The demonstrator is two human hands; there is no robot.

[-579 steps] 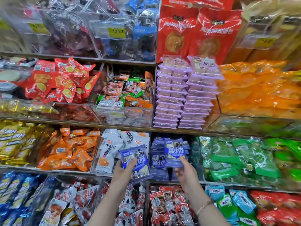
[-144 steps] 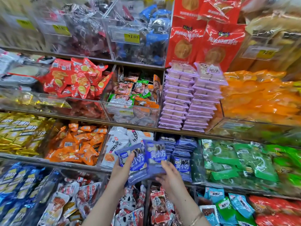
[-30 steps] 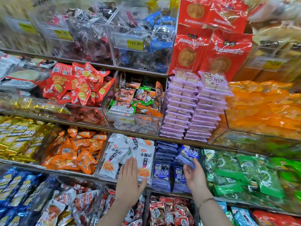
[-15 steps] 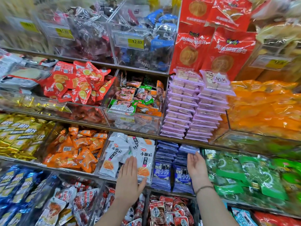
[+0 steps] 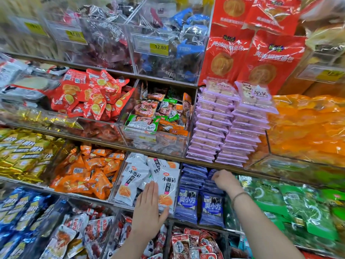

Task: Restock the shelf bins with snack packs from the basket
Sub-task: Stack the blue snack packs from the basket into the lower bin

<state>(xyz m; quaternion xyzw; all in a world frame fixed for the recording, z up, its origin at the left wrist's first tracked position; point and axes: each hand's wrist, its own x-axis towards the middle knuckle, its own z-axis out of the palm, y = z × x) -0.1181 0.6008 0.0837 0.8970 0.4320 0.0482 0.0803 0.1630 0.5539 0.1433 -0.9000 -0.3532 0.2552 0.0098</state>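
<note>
We see blue snack packs standing in two tight stacks in a clear bin on the third shelf from the top, two of them upright at the front with white lettering facing us. The right hand rests on top of the right-hand stack, its fingers curled at the edge of the uppermost pack; we cannot tell whether they pinch it or only press on it. A thin bracelet circles that wrist. The left hand lies flat, fingers straight and together, thumb spread, against the front of the neighbouring bin of white packs, just left of the blue ones. Green packs fill the bin on the right, and orange packs lie further left. Directly above, lilac packs rise in two tall piles. Below the hands sit red packs. On the top shelf a yellow price label reads 12.80.
</note>
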